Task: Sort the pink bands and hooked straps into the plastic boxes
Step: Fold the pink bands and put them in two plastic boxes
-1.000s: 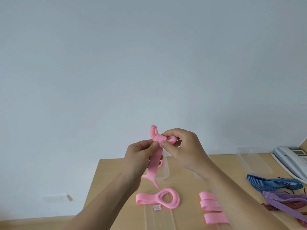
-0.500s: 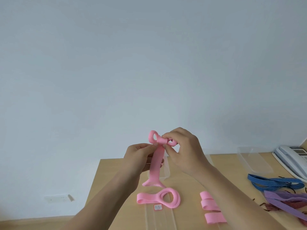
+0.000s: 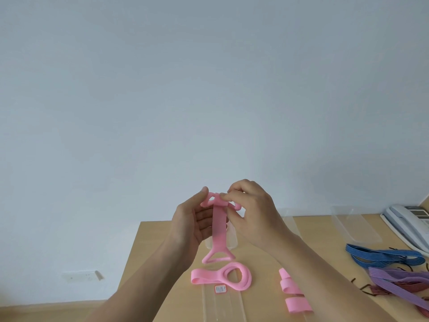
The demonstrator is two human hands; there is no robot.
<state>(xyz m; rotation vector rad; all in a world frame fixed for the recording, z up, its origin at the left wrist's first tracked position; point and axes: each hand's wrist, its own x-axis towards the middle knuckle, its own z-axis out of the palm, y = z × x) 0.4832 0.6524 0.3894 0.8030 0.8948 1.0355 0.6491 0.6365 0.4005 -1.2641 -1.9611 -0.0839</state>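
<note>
Pinched pink band's [image 3: 219,228] top with right grip [image 3: 250,212]; touched it with released, straight-fingered left grip [image 3: 192,224] above the counter [image 3: 148,242].

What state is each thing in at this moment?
held pink band, hanging upright, top end folded between both hands.
right hand, pinches the folded top.
left hand, open behind the band, thumb at its top.
looped pink band, lying flat on the table.
folded pink bands, loose on the table.
blue hooked straps, bundled on the table, unsorted.
far clear box, open, empty.
telephone, handset on cradle.
</note>
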